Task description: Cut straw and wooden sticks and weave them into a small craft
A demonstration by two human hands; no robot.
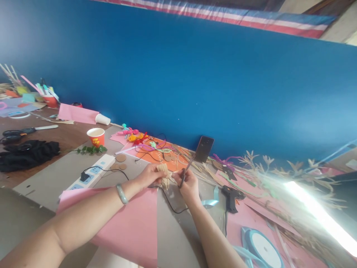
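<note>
1. Grey board covers the near part of the table (55, 178), and a pink paper sheet (134, 223) is laid over it at 6 o'clock, under both forearms.
2. A pale green bangle (122, 194) is worn on the left wrist.
3. At the middle of the view, the left hand (149, 175) is closed around a small straw bundle (165, 175), which is pinched between thumb and fingers and held just above the board.
4. The right hand (191, 186) is wrapped tight around a slim metal tool (186, 169), probably scissors. Its tip is pointed toward 1 o'clock and its lower end is met by the bundle.
5. The bundle appears already gathered into one short tuft. Its ends look uneven, so the shaping is judged to be partly done; no binding can be made out.
6. A black cable (170, 203) is run beneath the hands, and a white power strip (93, 171) is set at 9 o'clock of them.
7. A black glue gun (231, 195) and a curl of light-blue ribbon (209, 203) are found at 3 o'clock, with a ribbon spool (262, 247) nearer, at 5 o'clock.
8. Beyond the hands, an orange sheet (156, 156) strewn with scraps is seen at 11 o'clock, and a red paper cup (96, 136) beside a green sprig (90, 149) at 10 o'clock.
9. A dark phone (204, 149) is propped at 1 o'clock, and dried grass stalks (279, 167) are spread at 2 o'clock.
10. Everything is backed by a blue wall (195, 82).
</note>
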